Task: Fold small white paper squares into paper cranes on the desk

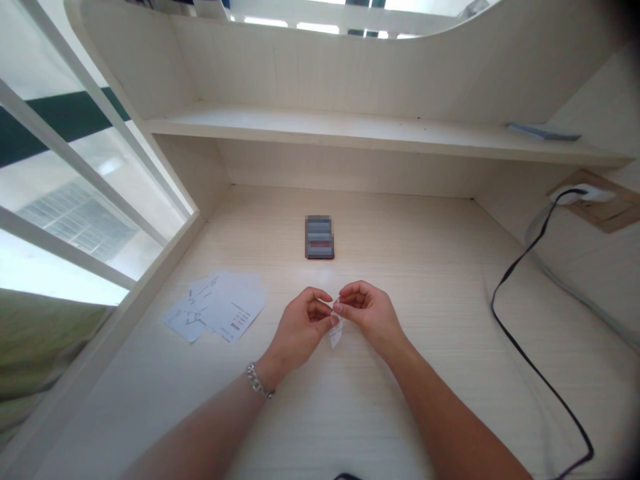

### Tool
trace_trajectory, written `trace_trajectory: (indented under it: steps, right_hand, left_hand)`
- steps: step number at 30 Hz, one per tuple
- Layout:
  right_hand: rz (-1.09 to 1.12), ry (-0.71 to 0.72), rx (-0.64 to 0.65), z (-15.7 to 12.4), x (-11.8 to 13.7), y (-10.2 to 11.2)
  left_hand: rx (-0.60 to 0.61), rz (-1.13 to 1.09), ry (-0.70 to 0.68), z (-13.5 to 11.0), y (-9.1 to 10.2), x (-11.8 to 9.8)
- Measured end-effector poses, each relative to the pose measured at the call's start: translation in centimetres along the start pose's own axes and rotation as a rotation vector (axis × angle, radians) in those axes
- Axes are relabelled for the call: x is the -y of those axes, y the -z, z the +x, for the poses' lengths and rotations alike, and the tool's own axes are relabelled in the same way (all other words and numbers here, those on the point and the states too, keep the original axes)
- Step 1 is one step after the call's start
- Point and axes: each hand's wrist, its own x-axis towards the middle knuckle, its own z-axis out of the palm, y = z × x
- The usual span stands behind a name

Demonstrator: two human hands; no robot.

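Both hands meet above the desk (400, 413): left hand (303, 327) and right hand (367, 313) pinch a small clear wrapper (335, 332) together. Papers (220, 308) lie left; dark box (319, 237) beyond.

A pale wooden desk (425, 267) fills the alcove, with a long shelf (350, 130) of the same wood above it and a tall back panel (350, 67) behind. On the left a big window (75, 200) with white bars lets in bright daylight. On the right wall (600, 100) there is a socket (617, 213), and a black cable (493, 303) runs from it over the desk.
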Motion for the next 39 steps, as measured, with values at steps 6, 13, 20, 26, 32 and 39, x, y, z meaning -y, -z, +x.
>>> trace_trajectory:
  steps: [6,13,20,26,32,39]
  right_hand:
    - [0.019,0.013,-0.015,-0.1,0.2,-0.1]
    - [0.003,0.046,0.001,-0.2,0.2,-0.1]
    - [0.02,-0.002,0.024,0.1,-0.5,-0.2]
    - [-0.109,-0.113,0.14,0.1,-1.1,-0.3]
    - [-0.169,-0.09,0.156,-0.1,-0.7,-0.2]
    - [-0.326,-0.033,0.133,-0.1,-0.9,0.0]
  left_hand:
    - [0.02,-0.046,0.023,0.1,0.1,-0.1]
    - [-0.005,-0.086,0.04,0.1,-0.1,-0.2]
    - [-0.111,-0.073,0.025,0.4,0.1,-0.3]
    - [-0.228,-0.079,0.022,0.8,0.6,-0.1]
    - [-0.171,-0.091,0.075,1.0,0.6,0.0]
    - [-0.133,-0.067,0.09,1.0,0.6,-0.8]
